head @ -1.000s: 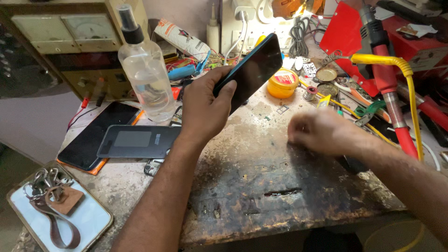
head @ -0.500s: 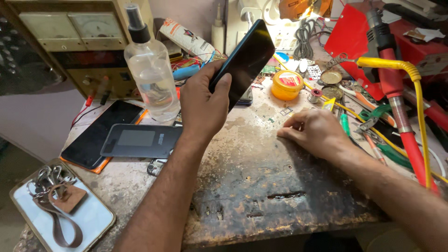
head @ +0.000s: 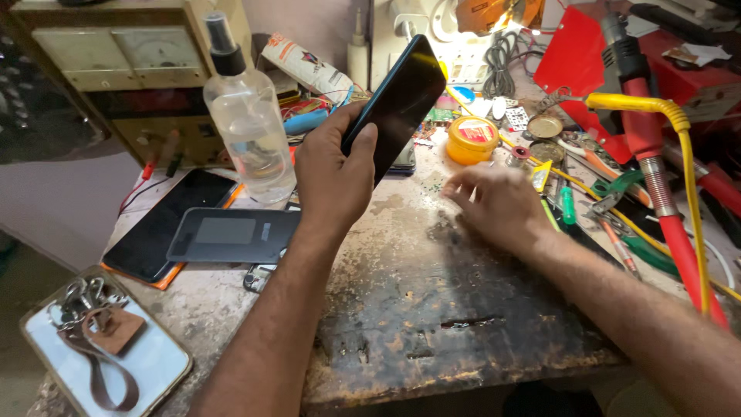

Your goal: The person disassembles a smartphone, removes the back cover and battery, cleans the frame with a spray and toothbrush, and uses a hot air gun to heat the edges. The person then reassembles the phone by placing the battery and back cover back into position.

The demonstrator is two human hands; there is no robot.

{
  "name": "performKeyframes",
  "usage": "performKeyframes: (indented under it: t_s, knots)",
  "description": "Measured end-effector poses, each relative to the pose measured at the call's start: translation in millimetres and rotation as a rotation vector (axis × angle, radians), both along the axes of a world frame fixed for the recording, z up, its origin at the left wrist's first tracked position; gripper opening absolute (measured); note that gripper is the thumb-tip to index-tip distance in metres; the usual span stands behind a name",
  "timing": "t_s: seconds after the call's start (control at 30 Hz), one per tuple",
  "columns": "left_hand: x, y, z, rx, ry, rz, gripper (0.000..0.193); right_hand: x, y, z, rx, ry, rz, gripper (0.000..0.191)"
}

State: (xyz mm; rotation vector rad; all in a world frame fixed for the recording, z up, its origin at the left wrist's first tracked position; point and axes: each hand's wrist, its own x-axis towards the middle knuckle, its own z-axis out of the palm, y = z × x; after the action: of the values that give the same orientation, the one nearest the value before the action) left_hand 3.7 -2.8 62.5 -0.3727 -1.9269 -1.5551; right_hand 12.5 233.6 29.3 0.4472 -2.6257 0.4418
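My left hand (head: 336, 174) grips a black smartphone (head: 401, 96) by its lower end and holds it tilted up above the worn wooden workbench (head: 432, 309), dark screen facing me. My right hand (head: 498, 205) hovers low over the bench to the right of it, fingers spread and blurred, holding nothing. It is close to a yellow round tin (head: 472, 140) and a green-handled screwdriver (head: 567, 205).
A clear spray bottle (head: 247, 123) stands at the back left, before a beige meter box (head: 131, 58). A grey phone back cover (head: 231, 235) and a black phone (head: 166, 224) lie left. A phone with keys (head: 104, 347) sits near the corner. Red and yellow tools (head: 656, 154) crowd the right.
My left hand has raised and tilted the phone more upright. My right hand has opened from a curled pinch on the bench and slid left toward the middle.
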Motion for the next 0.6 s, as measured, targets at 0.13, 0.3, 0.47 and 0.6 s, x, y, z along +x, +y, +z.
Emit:
performKeyframes:
  t_s: [0.13,0.3,0.47,0.6]
  knots:
    - [-1,2,-2,-0.025,0.067,-0.003,0.028,7,-6,-3,0.023,-0.089,0.037,0.038]
    - [0,3,-1,-0.069,0.030,0.019,0.028,-17,-23,7,0.050,0.065,0.032,0.037]
    - [-1,2,0,-0.051,0.005,0.025,0.026,4,-22,11,-0.150,0.030,0.064,0.021]
    - [-1,7,-4,-0.092,0.052,0.012,0.024,97,-3,2,-0.445,-0.397,0.186,0.022]
